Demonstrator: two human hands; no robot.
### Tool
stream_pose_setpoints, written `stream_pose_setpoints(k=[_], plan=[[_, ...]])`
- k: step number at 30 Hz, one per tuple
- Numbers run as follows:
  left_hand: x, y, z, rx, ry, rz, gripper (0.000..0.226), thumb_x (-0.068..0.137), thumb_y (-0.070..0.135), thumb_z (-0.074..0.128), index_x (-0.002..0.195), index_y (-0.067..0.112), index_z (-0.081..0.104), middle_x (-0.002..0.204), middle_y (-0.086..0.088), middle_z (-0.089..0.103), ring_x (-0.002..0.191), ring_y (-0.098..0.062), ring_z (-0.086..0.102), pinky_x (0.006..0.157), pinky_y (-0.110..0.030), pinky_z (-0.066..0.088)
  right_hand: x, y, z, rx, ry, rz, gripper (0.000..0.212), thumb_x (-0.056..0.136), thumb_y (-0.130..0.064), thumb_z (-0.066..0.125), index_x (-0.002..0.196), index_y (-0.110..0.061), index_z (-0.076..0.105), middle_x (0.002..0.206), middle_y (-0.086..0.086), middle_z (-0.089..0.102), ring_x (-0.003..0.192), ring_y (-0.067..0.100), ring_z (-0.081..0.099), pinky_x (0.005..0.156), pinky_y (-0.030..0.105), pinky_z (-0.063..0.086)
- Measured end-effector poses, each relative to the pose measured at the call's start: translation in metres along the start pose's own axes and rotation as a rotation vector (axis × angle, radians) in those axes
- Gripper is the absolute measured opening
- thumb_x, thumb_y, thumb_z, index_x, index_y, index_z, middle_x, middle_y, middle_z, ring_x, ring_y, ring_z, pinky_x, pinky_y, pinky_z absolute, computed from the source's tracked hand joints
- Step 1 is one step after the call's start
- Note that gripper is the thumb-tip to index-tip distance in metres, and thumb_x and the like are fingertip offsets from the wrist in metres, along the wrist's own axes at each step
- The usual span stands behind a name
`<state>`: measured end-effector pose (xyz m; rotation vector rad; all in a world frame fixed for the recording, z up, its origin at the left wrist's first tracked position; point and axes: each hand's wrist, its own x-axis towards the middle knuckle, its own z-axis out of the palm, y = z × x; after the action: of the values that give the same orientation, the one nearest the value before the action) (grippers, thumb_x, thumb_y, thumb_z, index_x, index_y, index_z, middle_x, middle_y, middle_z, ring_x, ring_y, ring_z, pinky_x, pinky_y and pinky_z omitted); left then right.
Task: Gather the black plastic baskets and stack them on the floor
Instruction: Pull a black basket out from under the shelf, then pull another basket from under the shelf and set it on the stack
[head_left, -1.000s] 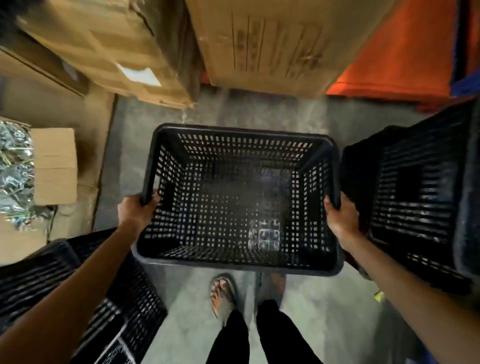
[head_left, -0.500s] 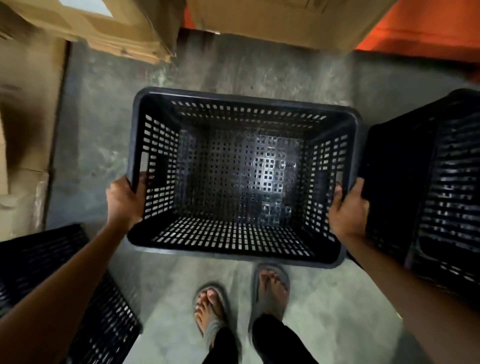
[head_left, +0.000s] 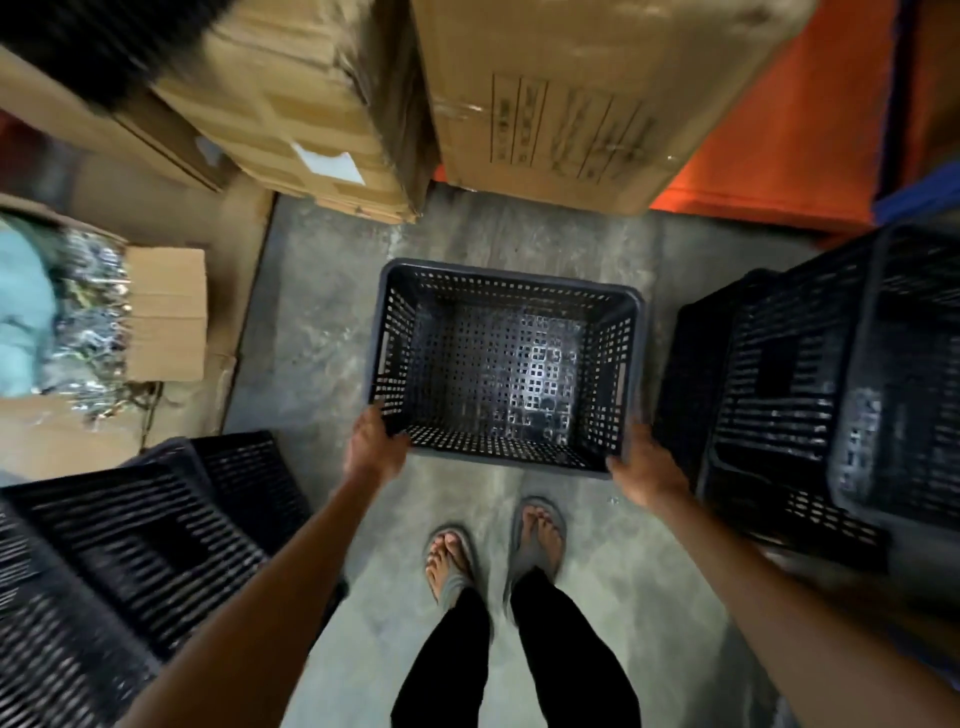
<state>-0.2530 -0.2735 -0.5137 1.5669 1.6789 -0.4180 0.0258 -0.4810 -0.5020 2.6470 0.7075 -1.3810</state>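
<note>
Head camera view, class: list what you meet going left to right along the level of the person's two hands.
Black plastic baskets at left → left hand → held black perforated basket → right hand → black basket stack at right.

Your left basket stack (head_left: 130, 551) smears with motion blur and runs off the frame's left and bottom edges. The right basket stack (head_left: 831, 395) is cut by the right edge. Print on the cardboard box (head_left: 571, 114) is too blurred to read.
</note>
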Motion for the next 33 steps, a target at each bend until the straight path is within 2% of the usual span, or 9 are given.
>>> stream_pose_setpoints(k=[4, 8, 13, 20, 23, 27, 31, 33], plan=[[-0.142, 0.015, -0.031, -0.042, -0.113, -0.043, 0.062, 0.089, 0.023, 0.062, 0.146, 0.015, 0.04, 0.14, -0.019, 0.053, 0.127, -0.036, 0.053, 0.101, -0.037, 0.043, -0.13, -0.029, -0.025, -0.1, -0.13, -0.158, 0.072, 0.096, -0.033, 0.051, 0.155, -0.013, 0.015, 0.161, 0.011, 0.023, 0.142, 0.027, 0.037, 0.11, 0.035, 0.039], [-0.247, 0.028, -0.07, -0.112, -0.123, -0.053, 0.053, 0.09, 0.025, 0.06, 0.141, 0.019, 0.046, 0.133, -0.016, 0.061, 0.114, -0.035, 0.062, 0.092, -0.036, 0.05, -0.232, -0.06, -0.055, -0.105, -0.13, -0.284, 0.068, 0.095, -0.035, 0.05, 0.154, -0.015, 0.023, 0.158, 0.007, 0.031, 0.142, 0.022, 0.036, 0.112, 0.034, 0.036], [-0.321, 0.041, -0.123, -0.152, -0.073, -0.029, 0.047, 0.09, 0.024, 0.06, 0.136, 0.017, 0.052, 0.133, -0.013, 0.062, 0.118, -0.03, 0.062, 0.095, -0.029, 0.048, -0.303, -0.091, -0.099, -0.124, -0.088, -0.417, 0.063, 0.094, -0.031, 0.05, 0.152, -0.018, 0.029, 0.155, 0.005, 0.036, 0.138, 0.023, 0.042, 0.111, 0.034, 0.038], [-0.349, 0.073, -0.207, -0.241, 0.068, 0.016, 0.043, 0.092, 0.025, 0.057, 0.133, 0.013, 0.054, 0.131, -0.014, 0.063, 0.118, -0.028, 0.061, 0.096, -0.031, 0.048, -0.333, -0.137, -0.165, -0.164, -0.015, -0.45, 0.064, 0.093, -0.035, 0.05, 0.152, -0.02, 0.029, 0.142, 0.01, 0.051, 0.129, 0.026, 0.051, 0.103, 0.035, 0.043], [-0.35, 0.086, -0.242, -0.302, 0.124, 0.029, 0.044, 0.092, 0.024, 0.056, 0.135, 0.015, 0.054, 0.133, -0.012, 0.062, 0.119, -0.028, 0.061, 0.099, -0.031, 0.047, -0.336, -0.163, -0.196, -0.173, -0.008, -0.495, 0.065, 0.094, -0.035, 0.049, 0.153, -0.019, 0.026, 0.147, 0.01, 0.046, 0.131, 0.028, 0.049, 0.104, 0.038, 0.043], [-0.348, 0.103, -0.289, -0.39, 0.211, 0.049, 0.047, 0.092, 0.02, 0.056, 0.137, 0.011, 0.051, 0.134, -0.014, 0.06, 0.12, -0.027, 0.059, 0.1, -0.03, 0.045, -0.334, -0.208, -0.239, -0.156, 0.044, -0.543, 0.065, 0.095, -0.035, 0.049, 0.153, -0.02, 0.026, 0.151, 0.008, 0.043, 0.137, 0.027, 0.044, 0.108, 0.035, 0.039], [-0.33, 0.117, -0.344, -0.523, 0.284, 0.06, 0.047, 0.094, 0.013, 0.054, 0.139, 0.001, 0.048, 0.136, -0.021, 0.056, 0.124, -0.033, 0.054, 0.104, -0.037, 0.044, -0.326, -0.26, -0.279, -0.073, 0.093, -0.602, 0.063, 0.095, -0.035, 0.052, 0.151, -0.017, 0.031, 0.154, 0.006, 0.039, 0.139, 0.027, 0.041, 0.11, 0.035, 0.037], [-0.318, 0.121, -0.367, -0.562, 0.32, 0.058, 0.045, 0.095, 0.013, 0.054, 0.137, 0.0, 0.048, 0.135, -0.019, 0.056, 0.124, -0.033, 0.054, 0.096, -0.031, 0.045, -0.321, -0.286, -0.296, -0.02, 0.104, -0.611, 0.062, 0.095, -0.034, 0.053, 0.151, -0.017, 0.032, 0.152, 0.005, 0.041, 0.138, 0.027, 0.043, 0.108, 0.035, 0.039]])
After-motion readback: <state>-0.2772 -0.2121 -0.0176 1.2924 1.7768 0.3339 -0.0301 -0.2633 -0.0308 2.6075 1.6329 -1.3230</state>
